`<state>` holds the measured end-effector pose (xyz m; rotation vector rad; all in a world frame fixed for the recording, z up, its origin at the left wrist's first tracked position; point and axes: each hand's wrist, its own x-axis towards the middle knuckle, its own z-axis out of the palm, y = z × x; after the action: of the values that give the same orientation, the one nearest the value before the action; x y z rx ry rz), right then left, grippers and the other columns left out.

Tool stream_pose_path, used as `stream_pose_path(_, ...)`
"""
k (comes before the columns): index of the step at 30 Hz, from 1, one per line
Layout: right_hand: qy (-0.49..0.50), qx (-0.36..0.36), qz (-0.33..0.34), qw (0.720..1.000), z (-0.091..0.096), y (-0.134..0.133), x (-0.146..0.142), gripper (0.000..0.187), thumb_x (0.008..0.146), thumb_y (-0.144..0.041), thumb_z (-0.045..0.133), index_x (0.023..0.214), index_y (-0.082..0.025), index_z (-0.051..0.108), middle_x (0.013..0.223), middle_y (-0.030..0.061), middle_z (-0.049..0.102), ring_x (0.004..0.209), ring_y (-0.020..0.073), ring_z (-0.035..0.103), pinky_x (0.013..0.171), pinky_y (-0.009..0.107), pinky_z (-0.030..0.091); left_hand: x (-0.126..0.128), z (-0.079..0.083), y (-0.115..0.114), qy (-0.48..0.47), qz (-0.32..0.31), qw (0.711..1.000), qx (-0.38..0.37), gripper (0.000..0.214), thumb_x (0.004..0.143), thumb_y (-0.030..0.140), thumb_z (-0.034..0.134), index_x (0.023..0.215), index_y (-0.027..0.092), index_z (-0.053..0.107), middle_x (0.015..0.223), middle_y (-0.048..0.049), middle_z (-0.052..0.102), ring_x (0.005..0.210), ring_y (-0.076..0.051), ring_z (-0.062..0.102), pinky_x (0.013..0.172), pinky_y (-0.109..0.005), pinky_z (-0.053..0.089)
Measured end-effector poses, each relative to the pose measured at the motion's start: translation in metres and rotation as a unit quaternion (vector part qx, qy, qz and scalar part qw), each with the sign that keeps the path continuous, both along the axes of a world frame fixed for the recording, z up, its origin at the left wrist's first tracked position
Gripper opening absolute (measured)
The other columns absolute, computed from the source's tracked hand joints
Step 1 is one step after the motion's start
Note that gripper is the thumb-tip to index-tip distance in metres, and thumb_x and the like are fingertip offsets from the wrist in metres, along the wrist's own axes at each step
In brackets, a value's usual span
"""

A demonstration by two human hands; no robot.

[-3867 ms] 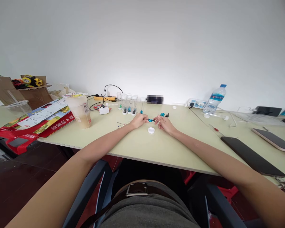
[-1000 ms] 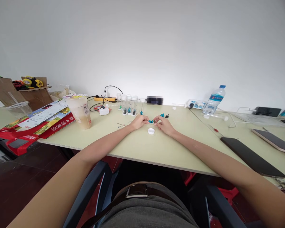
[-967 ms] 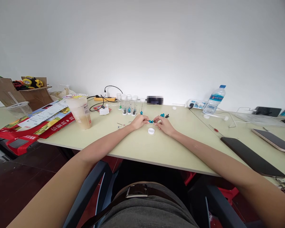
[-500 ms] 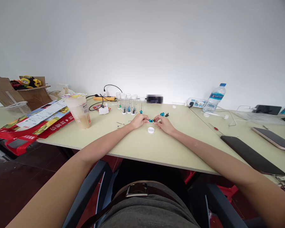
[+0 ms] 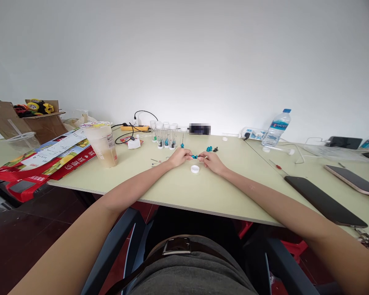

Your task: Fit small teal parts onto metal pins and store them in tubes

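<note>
Head camera: a small blue piece (image 5: 194, 157) is held over the counter (image 5: 172, 186) between both hands. The grip of the left hand (image 5: 180, 157) is closed on one end; the right hand (image 5: 214, 162), loosely spread earlier, now pinches the other. Its long axis runs left to right. A white cap (image 5: 195, 169) lies just in front; clear tubes (image 5: 172, 134) stand behind, with blue parts (image 5: 209, 149) and black parts (image 5: 215, 149) beyond the right hand.

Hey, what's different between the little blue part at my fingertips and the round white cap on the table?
The blue part is held between the left hand and right hand, while the white cap rests on the table. The blue part looks narrow and irregular; the white cap is round and shallow. Both are small.
</note>
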<state>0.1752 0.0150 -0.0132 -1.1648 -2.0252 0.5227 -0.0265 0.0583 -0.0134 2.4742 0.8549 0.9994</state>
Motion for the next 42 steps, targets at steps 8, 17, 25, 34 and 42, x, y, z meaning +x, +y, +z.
stream_pose_path(8, 0.033, -0.008, 0.022, 0.999, 0.0001, -0.0008, 0.0000, 0.017, 0.076, -0.029, 0.051, 0.089, -0.019, 0.057, 0.080, -0.0003, 0.055, 0.046, 0.0066, 0.046, 0.047, 0.023, 0.039, 0.0001, 0.0003, -0.0002, 0.004, -0.005, 1.000, 0.001, 0.014, 0.076, 0.022, 0.055, 0.075, 0.013, 0.066, 0.063, -0.0002, 0.062, 0.059, -0.010, 0.050, 0.060, -0.022, 0.037)
stream_pose_path(17, 0.034, -0.001, 0.007, 0.999, -0.0022, 0.0013, 0.0007, 0.020, 0.075, -0.031, 0.054, 0.091, -0.019, 0.054, 0.083, 0.0001, 0.056, 0.046, 0.0061, 0.047, 0.048, 0.023, 0.039, -0.0004, 0.0018, -0.0015, 0.003, 0.004, 1.000, 0.003, 0.013, 0.076, 0.022, 0.055, 0.073, 0.013, 0.065, 0.060, 0.0010, 0.060, 0.055, -0.009, 0.046, 0.058, -0.021, 0.035)
stream_pose_path(25, 0.040, -0.008, 0.014, 0.999, -0.0011, 0.0002, 0.0003, 0.024, 0.075, -0.031, 0.053, 0.096, -0.019, 0.053, 0.083, 0.0006, 0.057, 0.047, 0.0064, 0.047, 0.048, 0.023, 0.041, 0.0001, -0.0008, 0.0012, -0.003, -0.004, 1.000, 0.004, 0.015, 0.076, 0.023, 0.054, 0.073, 0.013, 0.065, 0.062, 0.0004, 0.061, 0.057, -0.010, 0.048, 0.060, -0.022, 0.036)
stream_pose_path(34, 0.027, -0.006, 0.015, 0.999, -0.0005, 0.0007, 0.0006, 0.022, 0.075, -0.031, 0.054, 0.095, -0.020, 0.055, 0.079, -0.0011, 0.056, 0.045, 0.0065, 0.046, 0.049, 0.024, 0.041, -0.0002, 0.0004, 0.0001, 0.007, 0.009, 1.000, 0.010, 0.014, 0.076, 0.022, 0.055, 0.076, 0.013, 0.066, 0.065, -0.0006, 0.063, 0.061, -0.010, 0.050, 0.060, -0.022, 0.036)
stream_pose_path(42, 0.015, -0.002, 0.005, 1.000, -0.0004, 0.0007, 0.0003, 0.023, 0.076, -0.034, 0.053, 0.093, -0.018, 0.057, 0.079, 0.0004, 0.058, 0.045, 0.0071, 0.047, 0.050, 0.024, 0.041, -0.0002, 0.0004, -0.0001, 0.005, 0.003, 1.000, 0.008, 0.014, 0.076, 0.022, 0.054, 0.075, 0.013, 0.065, 0.066, -0.0009, 0.063, 0.061, -0.011, 0.051, 0.061, -0.022, 0.037)
